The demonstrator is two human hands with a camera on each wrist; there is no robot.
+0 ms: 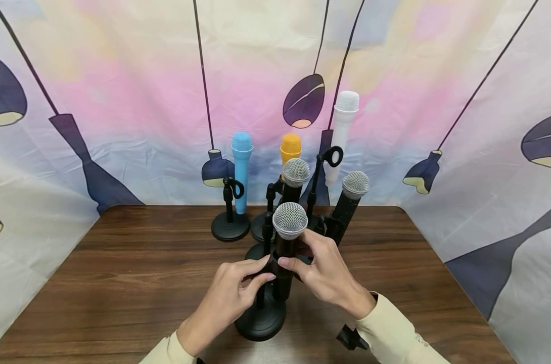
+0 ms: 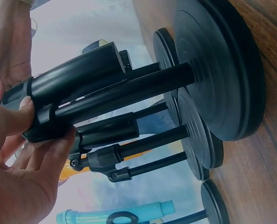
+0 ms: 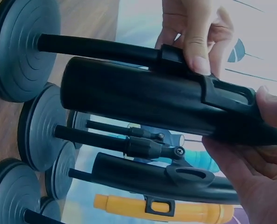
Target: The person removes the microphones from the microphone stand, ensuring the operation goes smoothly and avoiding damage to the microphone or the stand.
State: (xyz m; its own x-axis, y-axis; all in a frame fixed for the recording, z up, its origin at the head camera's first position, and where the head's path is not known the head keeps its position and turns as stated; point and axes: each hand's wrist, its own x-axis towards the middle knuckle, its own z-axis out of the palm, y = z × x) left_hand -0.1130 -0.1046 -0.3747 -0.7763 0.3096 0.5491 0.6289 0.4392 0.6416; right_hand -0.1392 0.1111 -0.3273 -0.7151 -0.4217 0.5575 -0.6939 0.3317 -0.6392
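Note:
A black microphone (image 1: pixel 290 221) with a silver mesh head sits in the clip of the nearest black desk stand (image 1: pixel 260 318), roughly upright. My right hand (image 1: pixel 327 270) grips its body just under the head, thumb on the near side. Lower down, my left hand (image 1: pixel 234 288) pinches the stand's clip joint (image 2: pixel 42 119) between thumb and fingers. In the right wrist view the clip ring (image 3: pixel 229 93) lies around the microphone's black body (image 3: pixel 133 95). The round base stands on the table.
Behind stand more microphones on stands: another black one (image 1: pixel 295 172), a tilted black one (image 1: pixel 356 184), a blue one (image 1: pixel 242 151), a yellow one (image 1: pixel 290 145) and a tall white one (image 1: pixel 347 101). A printed cloth (image 1: pixel 157 101) hangs behind the wooden table (image 1: pixel 143 263).

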